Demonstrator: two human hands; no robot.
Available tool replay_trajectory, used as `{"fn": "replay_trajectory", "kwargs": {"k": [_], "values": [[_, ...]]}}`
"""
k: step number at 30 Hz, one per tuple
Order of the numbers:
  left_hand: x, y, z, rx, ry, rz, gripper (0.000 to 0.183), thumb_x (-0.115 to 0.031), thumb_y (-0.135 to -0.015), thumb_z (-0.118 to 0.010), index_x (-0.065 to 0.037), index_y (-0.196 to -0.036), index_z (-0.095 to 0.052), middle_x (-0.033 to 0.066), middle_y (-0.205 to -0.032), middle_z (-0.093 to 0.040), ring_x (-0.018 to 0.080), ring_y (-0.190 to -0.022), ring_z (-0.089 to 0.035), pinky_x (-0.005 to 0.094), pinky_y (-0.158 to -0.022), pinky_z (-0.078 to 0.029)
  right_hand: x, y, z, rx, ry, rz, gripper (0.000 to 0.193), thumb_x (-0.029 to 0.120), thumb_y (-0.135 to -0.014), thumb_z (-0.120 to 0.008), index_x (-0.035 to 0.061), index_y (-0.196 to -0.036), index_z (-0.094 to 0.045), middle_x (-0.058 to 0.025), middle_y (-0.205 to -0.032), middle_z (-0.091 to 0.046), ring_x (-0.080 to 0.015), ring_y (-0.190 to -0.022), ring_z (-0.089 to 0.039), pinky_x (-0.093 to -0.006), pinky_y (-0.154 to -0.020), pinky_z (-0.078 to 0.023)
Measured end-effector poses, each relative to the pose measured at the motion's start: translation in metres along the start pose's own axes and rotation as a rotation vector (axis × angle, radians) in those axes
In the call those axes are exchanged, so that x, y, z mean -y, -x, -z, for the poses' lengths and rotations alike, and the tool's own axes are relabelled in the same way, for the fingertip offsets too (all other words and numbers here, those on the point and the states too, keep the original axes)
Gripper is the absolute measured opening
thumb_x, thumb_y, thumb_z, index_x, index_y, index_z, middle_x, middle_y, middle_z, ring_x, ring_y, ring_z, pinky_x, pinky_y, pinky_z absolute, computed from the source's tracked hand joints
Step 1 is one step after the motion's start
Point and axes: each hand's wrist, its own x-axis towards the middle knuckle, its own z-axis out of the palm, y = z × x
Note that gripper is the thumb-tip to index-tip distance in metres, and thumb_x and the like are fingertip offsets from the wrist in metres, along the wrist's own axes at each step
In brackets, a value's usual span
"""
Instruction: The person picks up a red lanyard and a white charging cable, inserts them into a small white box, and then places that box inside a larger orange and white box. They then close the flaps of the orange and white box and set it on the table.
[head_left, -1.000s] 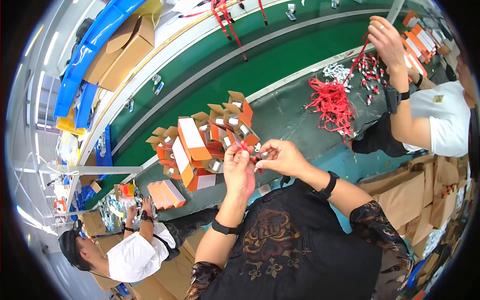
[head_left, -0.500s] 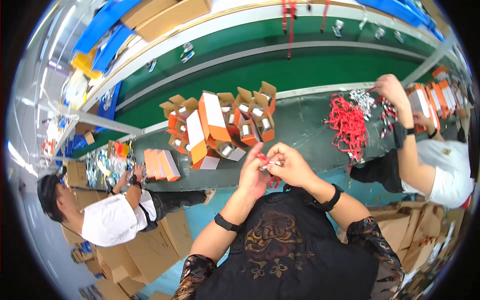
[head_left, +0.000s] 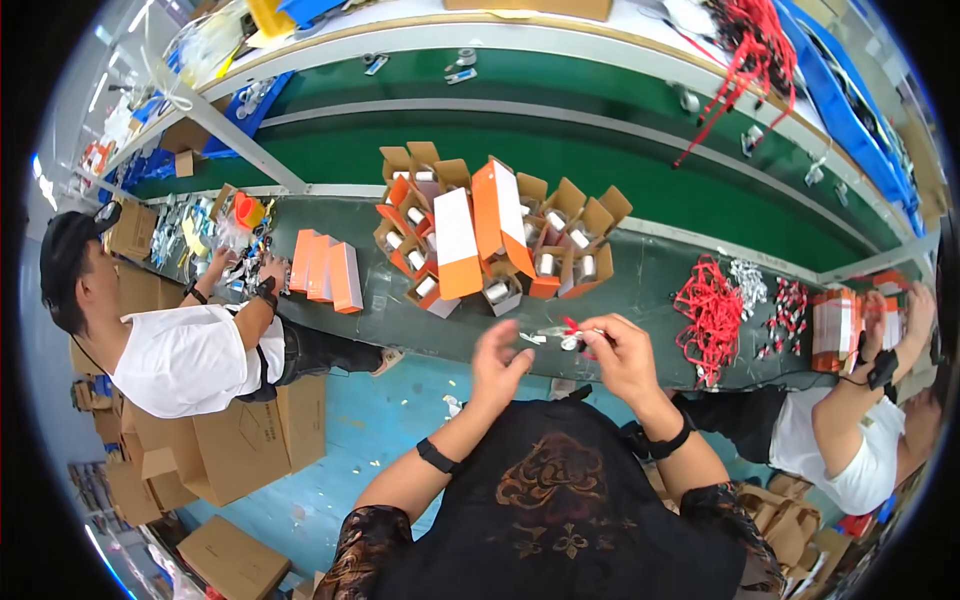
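Observation:
My right hand (head_left: 622,358) pinches a red cord (head_left: 571,324) that has small silver and whitish parts at its end. Those parts stick out leftward from the fingertips, above the near edge of the bench. Beside them my left hand (head_left: 498,368) is open, its thumb and fingers apart, with nothing in its grip. Just beyond both hands stands a cluster of open orange-and-white boxes (head_left: 461,262) with brown flaps, several with white cylindrical items inside. To the right on the bench lie a heap of red cords (head_left: 708,308) and a pile of small silver metal parts (head_left: 748,285).
Closed orange boxes (head_left: 346,277) stand at left. A co-worker (head_left: 200,345) handles small parts there. Another co-worker (head_left: 840,430) reaches over stacked boxes (head_left: 836,325) at right. A shelf edge (head_left: 560,40) with hanging red cords (head_left: 745,75) runs above the bench. Cartons (head_left: 235,555) lie on the floor.
My hands have drawn apart: the left has let go and opened, while the right keeps the red cord. The view has shifted. The right co-worker's arm has moved to the stacked boxes.

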Motion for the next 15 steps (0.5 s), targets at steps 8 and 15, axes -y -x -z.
{"fn": "replay_trajectory", "kwargs": {"k": [8, 15], "values": [[-0.055, -0.102, 0.083, -0.473, -1.121, -0.777, 0.086, -0.021, -0.07, -0.084, 0.0, -0.142, -0.043, 0.0229, -0.142, -0.046, 0.0453, -0.134, -0.041, 0.0539, -0.107, -0.035, 0.003, 0.004, 0.014, -0.162, 0.196, -0.01, 0.013, 0.004, -0.089, -0.067, -0.0014, -0.1, -0.072, -0.0085, -0.087, -0.068, -0.0164, -0.08, -0.063, -0.0282, -0.075, -0.049], [-0.049, -0.148, 0.089, -0.328, -1.313, -0.895, 0.057, -0.019, -0.069, -0.081, -0.018, -0.123, -0.063, 0.0106, -0.148, -0.051, 0.0408, -0.142, -0.038, 0.0515, -0.104, -0.034, 0.017, 0.011, 0.021, -0.289, 0.33, -0.017, 0.011, 0.007, -0.088, -0.069, 0.0031, -0.097, -0.074, -0.01, -0.086, -0.07, -0.0205, -0.082, -0.065, -0.0321, -0.075, -0.05]]}}
